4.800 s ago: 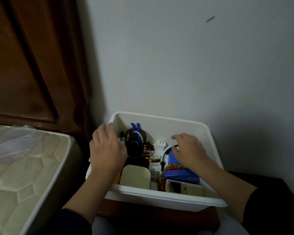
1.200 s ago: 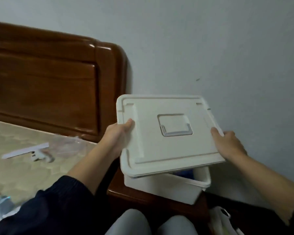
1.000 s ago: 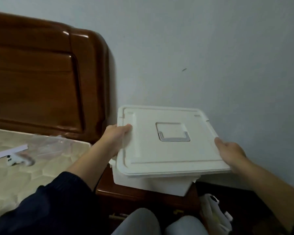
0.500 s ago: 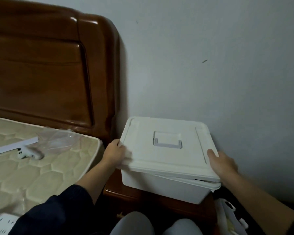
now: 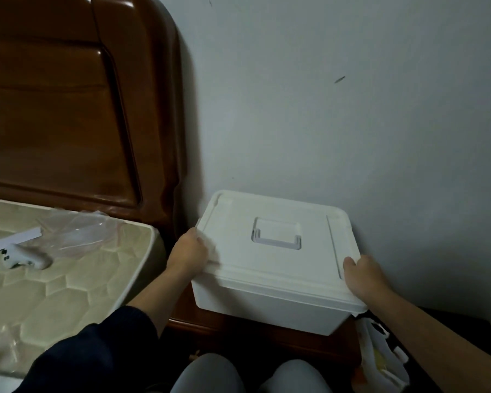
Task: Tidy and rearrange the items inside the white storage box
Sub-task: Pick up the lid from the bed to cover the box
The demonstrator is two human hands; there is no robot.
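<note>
Pale grey wall (image 5: 352, 109) behind, with a small dark mark high on its right. Dark wooden headboard (image 5: 68, 109) fills the upper left. Mattress (image 5: 68, 279), quilted in a cream honeycomb, lies below it; on it a crumpled clear plastic bag (image 5: 80, 234), a white strip (image 5: 12, 241) and a small white object (image 5: 26, 258) whose make I cannot tell.

White storage box (image 5: 267, 306) stands on a brown wooden bench (image 5: 238, 331), tight in the corner between headboard and wall. Lid (image 5: 275, 245) sits on top and covers the box fully; contents hidden. Recessed handle (image 5: 277, 234) lies flat in the lid's middle.

Left hand (image 5: 189, 255) grips the lid's left edge, thumb on top, fingers curled under the rim. Dark sleeve (image 5: 97, 350) on that arm. Right hand (image 5: 363, 277) holds the lid's near right corner, thumb pressed on the top face, fingers wrapped over the side. That forearm is bare.

Knees in grey (image 5: 250, 375) show at the bottom, just in front of the bench. White bag (image 5: 380, 358) with some yellow inside sits low right, beside the bench.
</note>
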